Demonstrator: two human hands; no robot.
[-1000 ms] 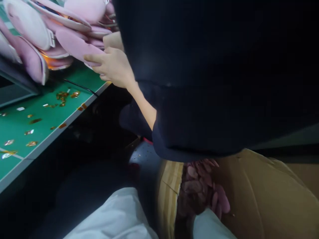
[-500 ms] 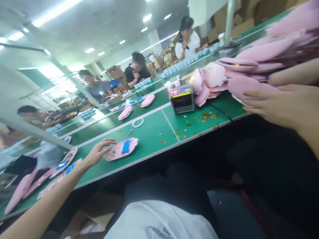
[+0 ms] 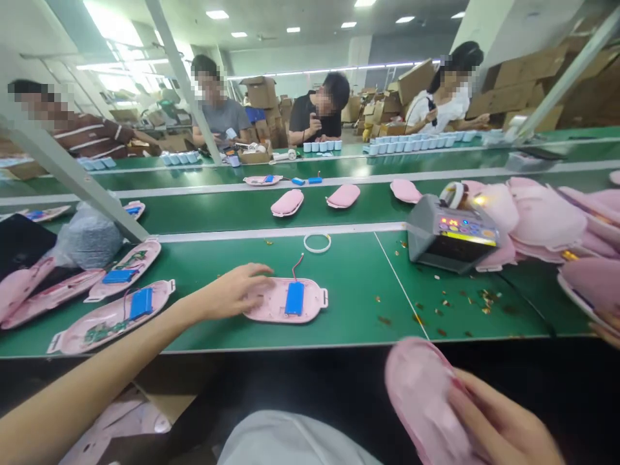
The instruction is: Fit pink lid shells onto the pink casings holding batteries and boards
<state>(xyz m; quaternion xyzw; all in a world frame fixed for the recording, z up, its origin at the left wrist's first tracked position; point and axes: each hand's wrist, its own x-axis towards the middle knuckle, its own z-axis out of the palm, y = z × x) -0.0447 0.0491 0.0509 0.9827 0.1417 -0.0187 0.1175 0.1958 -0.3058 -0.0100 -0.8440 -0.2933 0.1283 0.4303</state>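
Note:
My left hand (image 3: 245, 289) reaches over the left end of a pink oblong shell half (image 3: 271, 303), its fingers spread and resting at or just above the rim. Inside that shell lies a blue battery pack (image 3: 294, 298), with a thin red lead standing up from it. My right hand (image 3: 504, 416) grips another pink shell piece (image 3: 419, 394) near the front edge of the bench, held tilted, with fingers wrapped along its right side. A white ring (image 3: 317, 243) lies on the green bench beyond the left-hand shell.
A grey tape dispenser (image 3: 450, 236) stands right, beside piled pink shells (image 3: 547, 216). Tape scraps (image 3: 487, 300) litter the bench. Open shells with batteries (image 3: 116, 316) lie left, near a slanted post (image 3: 87, 174). Another person's hand (image 3: 608, 332) shows at the right edge. Several people sit opposite.
My right hand has come away from the pile at the right, bringing a pink shell piece towards me. My left hand stays at the battery shell. The view has levelled and turned.

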